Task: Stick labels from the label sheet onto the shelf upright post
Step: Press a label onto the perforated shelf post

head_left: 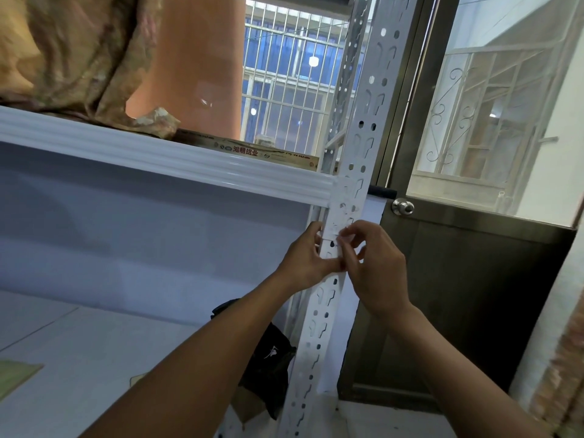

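The white perforated shelf upright post [363, 128] runs from the top right of centre down to the bottom middle. White labels [343, 213] cover its face just below the shelf beam. Both hands meet at the post under those labels. My left hand [305, 263] holds the post's left edge with its thumb across the front. My right hand [374, 263] pinches a small white label [346, 240] against the post with thumb and forefinger. The label sheet is not in view.
A white shelf beam [158, 156] crosses from the left to the post, with a brown cloth [79, 52] and a flat printed box [259, 151] on the shelf above. A black bag [268, 358] lies on the lower shelf. A metal door with a knob [403, 207] stands right of the post.
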